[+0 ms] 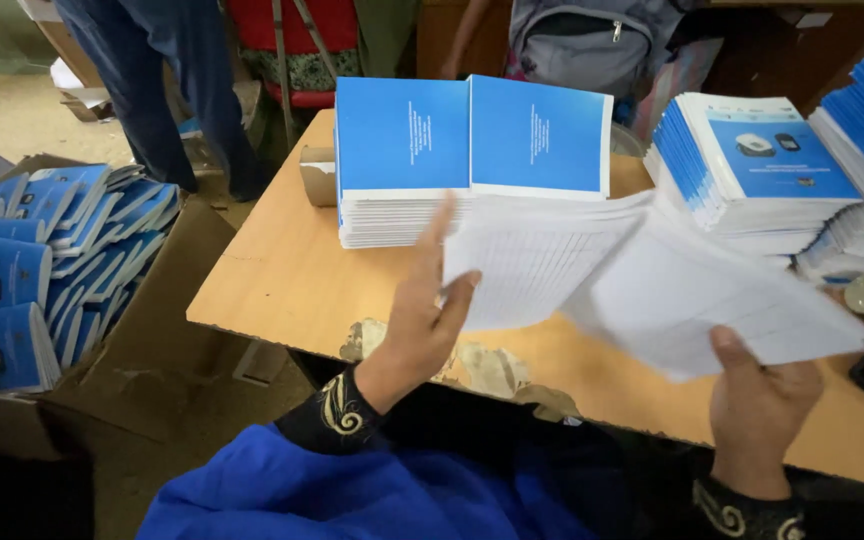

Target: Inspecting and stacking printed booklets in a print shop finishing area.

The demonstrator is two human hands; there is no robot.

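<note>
The left hand (420,315) is holding its fingers spread open against the left edge of an open white booklet (642,275), thumb curling over the page. The right hand (757,405) is gripping the booklet's near right corner, thumb on top, fingers closed beneath it. The booklet is hovering over the wooden desk (282,280), just near of two side-by-side stacks of blue-covered booklets (472,140). Further stacks of blue-and-white booklets (762,165) are sitting at the far right. A cardboard box (167,330) filled with more blue booklets (32,260) is standing on the floor at left, beside a person's dark trousers (167,80).
</note>
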